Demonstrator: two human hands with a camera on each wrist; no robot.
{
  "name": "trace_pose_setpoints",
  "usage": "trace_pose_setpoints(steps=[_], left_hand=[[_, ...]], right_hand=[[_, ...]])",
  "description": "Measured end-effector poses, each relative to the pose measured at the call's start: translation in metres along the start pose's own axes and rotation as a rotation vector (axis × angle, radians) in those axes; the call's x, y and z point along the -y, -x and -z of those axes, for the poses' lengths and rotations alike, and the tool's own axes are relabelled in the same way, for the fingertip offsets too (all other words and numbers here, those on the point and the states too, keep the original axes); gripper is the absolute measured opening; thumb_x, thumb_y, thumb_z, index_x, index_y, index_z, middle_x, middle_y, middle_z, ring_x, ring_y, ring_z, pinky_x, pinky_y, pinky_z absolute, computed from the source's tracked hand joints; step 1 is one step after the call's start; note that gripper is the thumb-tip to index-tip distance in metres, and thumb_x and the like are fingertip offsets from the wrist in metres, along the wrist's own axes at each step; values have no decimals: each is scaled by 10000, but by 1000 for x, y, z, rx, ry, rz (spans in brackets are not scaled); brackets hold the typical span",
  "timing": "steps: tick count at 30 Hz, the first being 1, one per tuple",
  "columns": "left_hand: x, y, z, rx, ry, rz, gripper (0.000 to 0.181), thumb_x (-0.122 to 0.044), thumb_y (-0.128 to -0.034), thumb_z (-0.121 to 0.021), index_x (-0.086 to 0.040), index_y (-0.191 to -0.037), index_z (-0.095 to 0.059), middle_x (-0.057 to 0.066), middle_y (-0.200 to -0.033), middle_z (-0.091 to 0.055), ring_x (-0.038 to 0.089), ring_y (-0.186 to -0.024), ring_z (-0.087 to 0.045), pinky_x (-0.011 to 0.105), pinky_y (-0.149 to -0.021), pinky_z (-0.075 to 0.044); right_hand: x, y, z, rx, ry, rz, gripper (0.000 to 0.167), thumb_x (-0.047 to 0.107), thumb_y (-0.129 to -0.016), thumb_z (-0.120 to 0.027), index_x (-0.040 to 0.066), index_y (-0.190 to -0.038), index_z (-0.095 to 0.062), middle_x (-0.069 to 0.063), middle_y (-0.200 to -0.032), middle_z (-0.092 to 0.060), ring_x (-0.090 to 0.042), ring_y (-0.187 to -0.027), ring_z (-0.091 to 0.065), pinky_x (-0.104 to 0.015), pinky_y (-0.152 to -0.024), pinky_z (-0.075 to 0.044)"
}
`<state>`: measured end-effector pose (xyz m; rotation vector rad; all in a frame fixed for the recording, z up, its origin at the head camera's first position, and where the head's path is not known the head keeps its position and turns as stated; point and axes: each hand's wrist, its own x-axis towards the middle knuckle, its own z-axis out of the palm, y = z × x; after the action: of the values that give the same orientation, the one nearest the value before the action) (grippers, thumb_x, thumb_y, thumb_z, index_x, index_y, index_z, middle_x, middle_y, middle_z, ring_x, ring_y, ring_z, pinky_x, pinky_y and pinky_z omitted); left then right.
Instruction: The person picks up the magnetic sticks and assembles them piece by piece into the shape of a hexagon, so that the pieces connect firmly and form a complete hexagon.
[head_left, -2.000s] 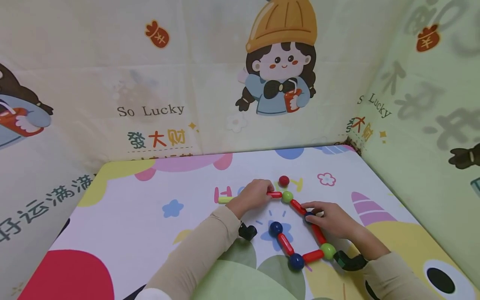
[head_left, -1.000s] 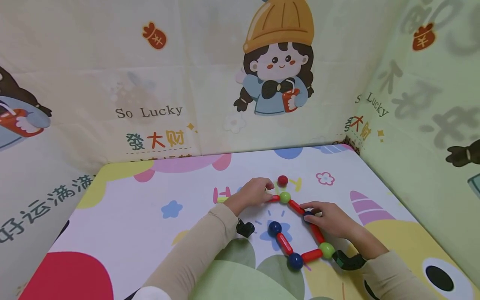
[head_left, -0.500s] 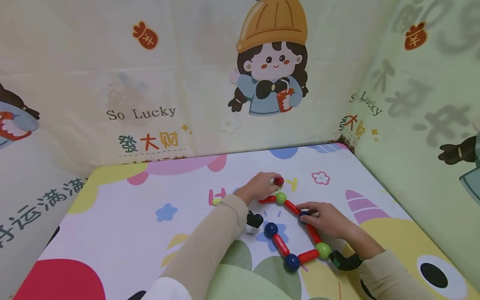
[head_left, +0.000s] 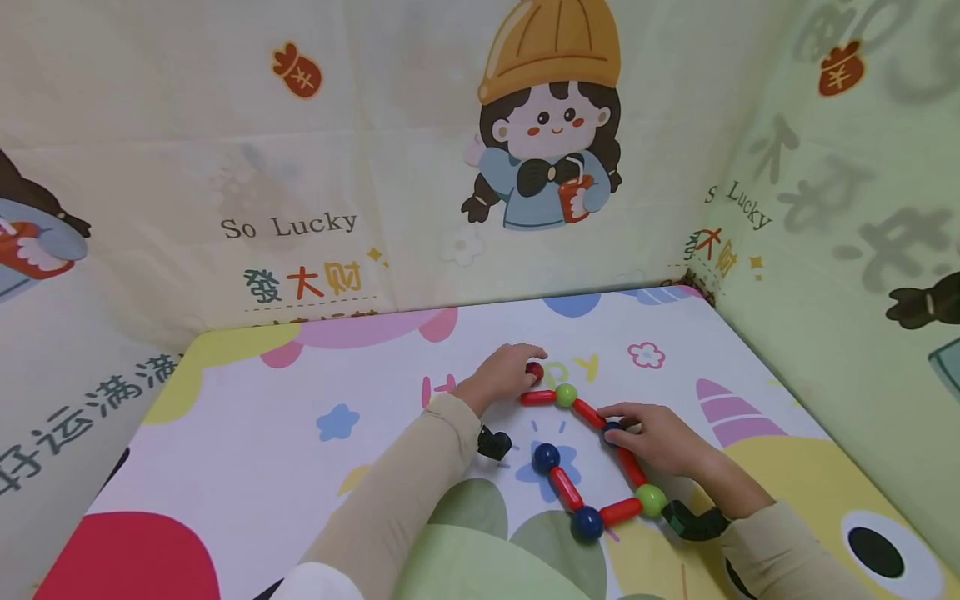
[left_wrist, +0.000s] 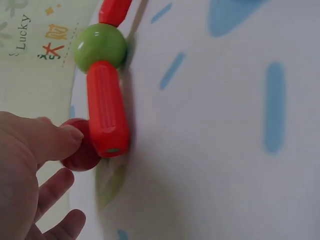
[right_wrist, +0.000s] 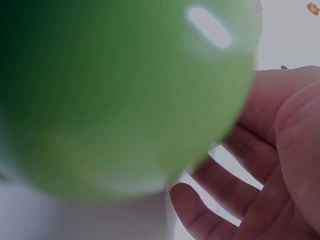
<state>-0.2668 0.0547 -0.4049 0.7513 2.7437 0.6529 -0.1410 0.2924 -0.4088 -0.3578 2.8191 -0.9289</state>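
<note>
Left wrist only: rod's (left_wrist: 106, 105) green dot (left_wrist: 114, 150)

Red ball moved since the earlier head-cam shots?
Yes. In the head view, the red ball has shifted left, farther from the printed yellow letter Y, and slightly nearer the camera.

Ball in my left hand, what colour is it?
Red; the ball shows best in the left wrist view.
</note>
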Motion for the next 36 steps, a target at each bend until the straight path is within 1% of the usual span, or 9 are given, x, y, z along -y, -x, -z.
trace_pose_setpoints(steps=[2,5,8,16,21,25,28,33,36], left_hand=[[2,2,-1,0,-19,-41,382,-106,-979,-624,-153,-1357,-634,21,-1325,-615,214,-1173,-528,317,-1017,-445],[7,4,-2,-10,-39,-63,344,-92,-976,-618,-140,-1314,-667,28,-1251,-647,213,-1116,-545,309,-995,-452],[12,6,-1,-23,-51,-59,325,-92,-965,-631,-128,-1284,-683,26,-1201,-661,201,-1076,-555,304,-979,-454],[20,23,5,39,57,12,345,-132,-957,-675,-126,-1302,-672,37,-1196,-638,189,-1043,-539,302,-906,-501],[23,36,7,53,81,6,351,-130,-951,-690,-121,-1301,-671,48,-1200,-636,195,-1041,-543,310,-894,-508],[24,46,9,43,85,-1,336,-124,-945,-697,-117,-1281,-682,51,-1186,-645,203,-1036,-548,323,-902,-502],[24,52,9,47,95,9,340,-130,-945,-698,-121,-1285,-680,47,-1189,-641,203,-1044,-546,325,-900,-506],[25,58,9,43,108,8,341,-134,-948,-696,-115,-1288,-677,42,-1186,-644,195,-1030,-552,313,-881,-513],[26,59,8,39,114,3,341,-136,-945,-700,-112,-1284,-679,43,-1187,-645,196,-1026,-553,313,-878,-514]], right_hand=[[0,0,0,-4,2,5,343,176,-937,-703,80,-1265,-681,-115,-1147,-658,-256,-948,-612,-390,-788,-569],[0,0,0,-7,1,11,343,172,-939,-700,77,-1269,-676,-106,-1145,-657,-248,-952,-602,-375,-783,-568],[0,0,-1,-12,1,17,342,169,-942,-696,71,-1268,-673,-108,-1146,-657,-250,-956,-599,-372,-785,-567],[3,2,-2,-39,26,39,360,162,-936,-701,40,-1273,-658,-93,-1077,-674,-226,-897,-604,-306,-724,-555],[4,2,-1,-57,15,65,364,158,-920,-722,48,-1262,-664,-76,-1075,-678,-215,-903,-613,-264,-711,-542],[5,1,0,-33,9,64,364,163,-919,-721,70,-1267,-673,-90,-1131,-671,-220,-938,-603,-274,-736,-540],[5,1,0,-14,31,53,377,171,-915,-723,75,-1276,-674,-108,-1142,-667,-211,-910,-582,-270,-709,-529],[4,1,-2,-2,70,39,400,189,-912,-729,80,-1292,-668,-107,-1138,-666,-187,-852,-529,-257,-639,-485],[4,1,-3,-4,71,38,398,190,-914,-728,81,-1292,-667,-101,-1134,-665,-189,-854,-528,-257,-638,-483]])
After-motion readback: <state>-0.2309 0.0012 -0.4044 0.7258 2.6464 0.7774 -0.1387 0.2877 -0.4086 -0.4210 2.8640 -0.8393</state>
